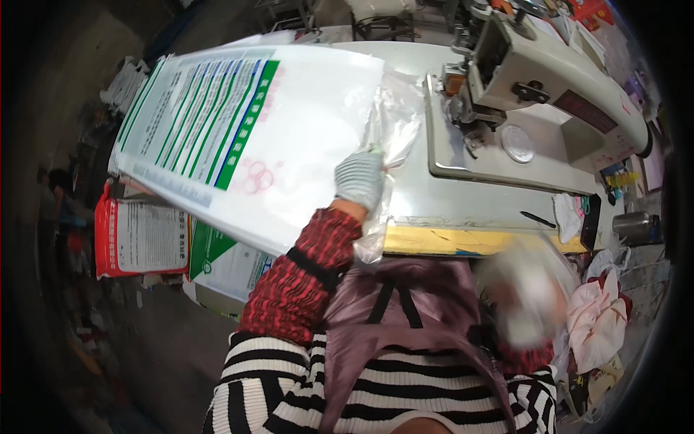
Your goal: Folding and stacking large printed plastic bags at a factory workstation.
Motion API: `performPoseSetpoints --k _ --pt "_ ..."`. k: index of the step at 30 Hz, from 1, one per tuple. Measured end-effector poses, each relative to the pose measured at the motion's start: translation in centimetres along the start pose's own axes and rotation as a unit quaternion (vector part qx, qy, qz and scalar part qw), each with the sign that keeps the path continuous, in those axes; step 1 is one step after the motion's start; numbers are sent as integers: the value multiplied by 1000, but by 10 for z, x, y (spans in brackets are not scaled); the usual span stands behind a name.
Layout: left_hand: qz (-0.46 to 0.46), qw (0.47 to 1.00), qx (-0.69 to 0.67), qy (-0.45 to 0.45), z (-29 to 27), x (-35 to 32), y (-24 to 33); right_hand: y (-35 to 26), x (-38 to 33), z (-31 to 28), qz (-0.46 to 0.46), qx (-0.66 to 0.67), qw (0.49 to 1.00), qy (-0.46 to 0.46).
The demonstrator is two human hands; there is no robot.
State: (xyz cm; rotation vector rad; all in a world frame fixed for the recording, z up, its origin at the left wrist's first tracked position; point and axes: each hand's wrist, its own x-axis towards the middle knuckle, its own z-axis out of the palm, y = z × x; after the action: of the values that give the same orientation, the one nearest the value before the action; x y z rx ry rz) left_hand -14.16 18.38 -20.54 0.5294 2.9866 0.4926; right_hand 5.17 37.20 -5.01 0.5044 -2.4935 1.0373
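Left hand (359, 177) grasps the clear liner (402, 124) at the white sack's (318, 94) edge: keep those creases smooth! Right hand (531, 286), blurred beside the desk's (448, 204) front edge, grip unreadable.

Pale table (434, 201), centre to 3 o'clock; worn yellow strip (448, 240) along near edge. Pale-topped seat (381, 7), dark legs, at 12; dark metal frame (282, 13) toward 11. Grey floor (173, 333) at 8. Tabletop bright; 9 o'clock side dim.
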Motion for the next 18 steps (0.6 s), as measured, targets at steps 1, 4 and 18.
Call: performPoseSetpoints --k 1,4,18 --pt "-14 1000 -16 9 -9 -14 -12 8 16 10 26 0 998 51" --pt "13 983 -174 61 2 -14 -23 70 23 67 311 361 879 32" --pt "2 953 -274 126 -13 -24 -16 131 73 183 280 206 937 -29"
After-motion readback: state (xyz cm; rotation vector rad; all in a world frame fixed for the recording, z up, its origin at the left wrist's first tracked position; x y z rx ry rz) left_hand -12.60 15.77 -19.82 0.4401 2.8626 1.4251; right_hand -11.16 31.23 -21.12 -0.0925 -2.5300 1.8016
